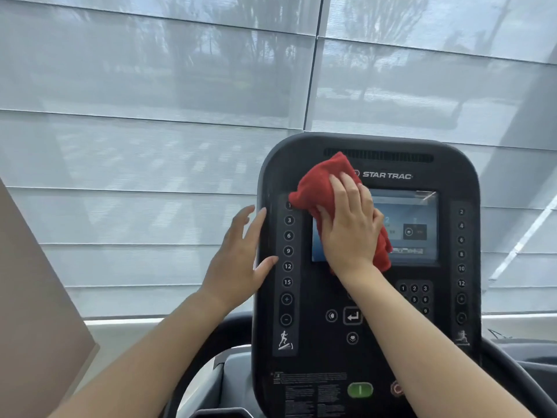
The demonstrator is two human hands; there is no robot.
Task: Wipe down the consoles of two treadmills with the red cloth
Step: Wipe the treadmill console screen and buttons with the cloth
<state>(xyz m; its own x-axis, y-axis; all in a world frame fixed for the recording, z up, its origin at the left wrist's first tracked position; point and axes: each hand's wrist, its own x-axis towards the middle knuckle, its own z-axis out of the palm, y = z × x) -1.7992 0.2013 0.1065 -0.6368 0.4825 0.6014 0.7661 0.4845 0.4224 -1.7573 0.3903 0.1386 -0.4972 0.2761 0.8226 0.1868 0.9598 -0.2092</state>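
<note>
A black treadmill console (370, 345) stands upright in front of me, with a lit screen (413, 224) in its upper half and button columns down both sides. My right hand (351, 224) presses a bunched red cloth (319, 182) flat against the screen's left part and the panel above it. The cloth pokes out above my fingers and below my palm's right side. My left hand (239, 257) rests on the console's left edge with fingers spread, holding nothing.
Pale roller blinds (150, 116) cover the window behind the console. A beige wall or pillar (33, 312) rises at the left. Dark curved handrails (211, 339) flank the console below. A green button (360, 389) and a red one sit near the console's bottom.
</note>
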